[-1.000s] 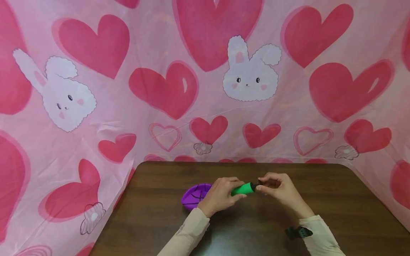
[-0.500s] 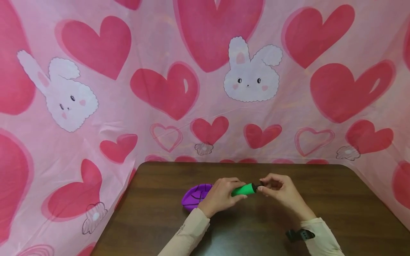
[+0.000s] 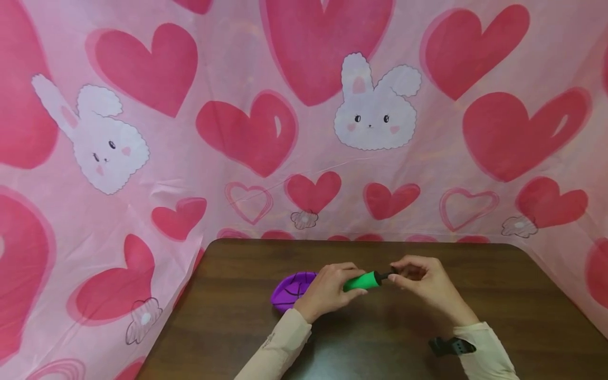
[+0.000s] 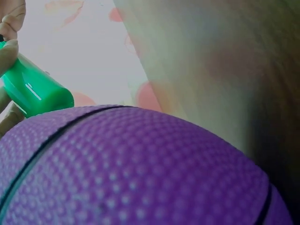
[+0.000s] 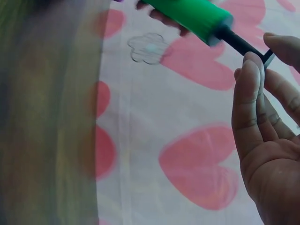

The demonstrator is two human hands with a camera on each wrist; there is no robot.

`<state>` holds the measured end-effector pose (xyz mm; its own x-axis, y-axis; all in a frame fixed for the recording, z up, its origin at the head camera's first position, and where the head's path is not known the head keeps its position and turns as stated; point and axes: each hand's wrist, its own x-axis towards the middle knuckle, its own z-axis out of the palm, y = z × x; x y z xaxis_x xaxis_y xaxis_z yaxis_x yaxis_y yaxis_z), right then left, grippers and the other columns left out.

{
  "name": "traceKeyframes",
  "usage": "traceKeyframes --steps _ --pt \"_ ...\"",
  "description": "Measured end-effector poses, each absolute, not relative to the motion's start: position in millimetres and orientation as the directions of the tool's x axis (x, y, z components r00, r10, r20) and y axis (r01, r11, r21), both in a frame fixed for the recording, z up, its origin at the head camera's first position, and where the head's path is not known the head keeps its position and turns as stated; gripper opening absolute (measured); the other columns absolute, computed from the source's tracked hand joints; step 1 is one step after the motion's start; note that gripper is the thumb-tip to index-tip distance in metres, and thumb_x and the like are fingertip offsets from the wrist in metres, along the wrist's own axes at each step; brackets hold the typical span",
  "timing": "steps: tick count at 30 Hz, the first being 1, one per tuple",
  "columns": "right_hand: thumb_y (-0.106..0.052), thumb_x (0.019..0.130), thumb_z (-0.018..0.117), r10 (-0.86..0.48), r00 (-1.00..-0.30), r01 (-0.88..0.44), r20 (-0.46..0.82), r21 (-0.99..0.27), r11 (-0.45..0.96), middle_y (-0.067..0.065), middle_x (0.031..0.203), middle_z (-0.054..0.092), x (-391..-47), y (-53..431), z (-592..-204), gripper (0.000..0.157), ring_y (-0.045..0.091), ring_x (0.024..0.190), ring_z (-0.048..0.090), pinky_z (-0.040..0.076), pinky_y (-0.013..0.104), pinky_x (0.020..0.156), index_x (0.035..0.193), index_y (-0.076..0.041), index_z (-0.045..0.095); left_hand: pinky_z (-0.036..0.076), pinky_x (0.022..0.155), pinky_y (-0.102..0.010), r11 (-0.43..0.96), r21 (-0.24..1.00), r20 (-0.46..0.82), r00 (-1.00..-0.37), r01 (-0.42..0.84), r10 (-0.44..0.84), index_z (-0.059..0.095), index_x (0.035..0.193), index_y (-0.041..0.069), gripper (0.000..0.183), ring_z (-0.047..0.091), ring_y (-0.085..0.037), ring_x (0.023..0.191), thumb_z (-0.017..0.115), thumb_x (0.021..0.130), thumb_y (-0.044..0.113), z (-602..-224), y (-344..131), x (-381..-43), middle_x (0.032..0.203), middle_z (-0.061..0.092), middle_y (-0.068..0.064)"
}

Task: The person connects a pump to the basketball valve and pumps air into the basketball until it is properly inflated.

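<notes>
My left hand (image 3: 328,289) grips the green barrel of a hand pump (image 3: 362,282) over the table. At the barrel's right end, my right hand (image 3: 425,278) pinches the pump's black handle between thumb and fingers. A length of black plunger rod (image 5: 238,41) shows between barrel and handle in the right wrist view. Beside and partly behind the left hand sits a purple ball (image 3: 286,293) with black lines, its upper side looking sunken in the head view. Its pebbled surface (image 4: 140,164) fills the lower left wrist view. The pump's far end is hidden by the left hand.
A dark wooden table (image 3: 228,338) lies under both hands. Behind it and at the sides hangs a pink sheet (image 3: 309,148) printed with hearts and rabbits. A black strap device (image 3: 451,346) is on the right wrist.
The right hand has moved slightly right, away from the barrel, drawing out more of the black plunger rod. The left hand and the ball stay about where they were.
</notes>
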<state>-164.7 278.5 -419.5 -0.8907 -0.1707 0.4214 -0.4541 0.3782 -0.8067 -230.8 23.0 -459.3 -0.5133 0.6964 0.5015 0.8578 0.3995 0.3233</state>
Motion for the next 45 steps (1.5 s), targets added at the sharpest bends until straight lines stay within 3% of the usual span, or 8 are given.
traceKeyframes --steps 8,15,26,33,41,45 --pt "0.009 0.086 0.078 -0.145 -0.887 -0.457 0.438 -0.795 0.399 -0.016 0.083 0.075 -159 304 -404 0.021 0.007 0.065 0.071 0.059 0.028 0.057 0.106 0.003 0.076 0.044 0.074 -0.011 0.431 0.323 0.460 -0.537 0.843 0.707 0.068 0.140 0.014 0.052 0.057 -0.002 0.083 0.078 0.094 0.036 -458 22 -230 0.110 0.073 0.003" --pt "0.014 0.085 0.075 -0.099 -0.887 -0.451 0.450 -0.802 0.392 -0.015 0.087 0.075 -150 326 -392 0.028 0.007 0.067 0.070 0.058 0.026 0.057 0.107 -0.004 0.078 0.049 0.079 -0.014 0.437 0.326 0.446 -0.544 0.838 0.711 0.075 0.127 0.018 0.037 0.062 -0.002 0.088 0.078 0.094 0.034 -458 24 -231 0.110 0.072 0.007" --pt "0.021 0.083 0.072 -0.108 -0.862 -0.503 0.494 -0.811 0.299 -0.010 0.087 0.076 -147 336 -391 0.035 0.007 0.067 0.070 0.057 0.025 0.055 0.107 -0.004 0.078 0.043 0.072 -0.011 0.436 0.325 0.443 -0.543 0.839 0.714 0.074 0.127 0.020 0.034 0.057 0.002 0.079 0.076 0.096 0.035 -456 24 -232 0.103 0.076 0.008" --pt "0.024 0.083 0.070 -0.125 -0.844 -0.536 0.522 -0.814 0.225 -0.011 0.092 0.077 -149 330 -394 0.037 0.004 0.070 0.072 0.059 0.024 0.058 0.107 -0.004 0.078 0.046 0.074 -0.011 0.440 0.324 0.445 -0.545 0.837 0.710 0.074 0.127 0.018 0.034 0.059 0.001 0.081 0.076 0.096 0.035 -455 24 -230 0.105 0.077 0.006" --pt "0.018 0.083 0.074 -0.160 -0.853 -0.522 0.497 -0.804 0.285 -0.013 0.088 0.075 -159 313 -401 0.027 0.007 0.067 0.071 0.060 0.027 0.058 0.102 -0.001 0.077 0.050 0.078 -0.013 0.431 0.286 0.490 -0.517 0.856 0.702 0.076 0.124 0.017 0.034 0.064 -0.001 0.084 0.079 0.094 0.033 -455 24 -232 0.107 0.077 0.006" --pt "0.008 0.084 0.079 -0.164 -0.865 -0.500 0.474 -0.793 0.349 -0.006 0.085 0.074 -165 300 -406 0.019 0.010 0.066 0.072 0.059 0.029 0.056 0.102 0.002 0.077 0.051 0.077 -0.014 0.428 0.289 0.496 -0.516 0.856 0.698 0.076 0.122 0.016 0.033 0.064 -0.002 0.083 0.081 0.092 0.030 -455 25 -233 0.105 0.077 0.005"
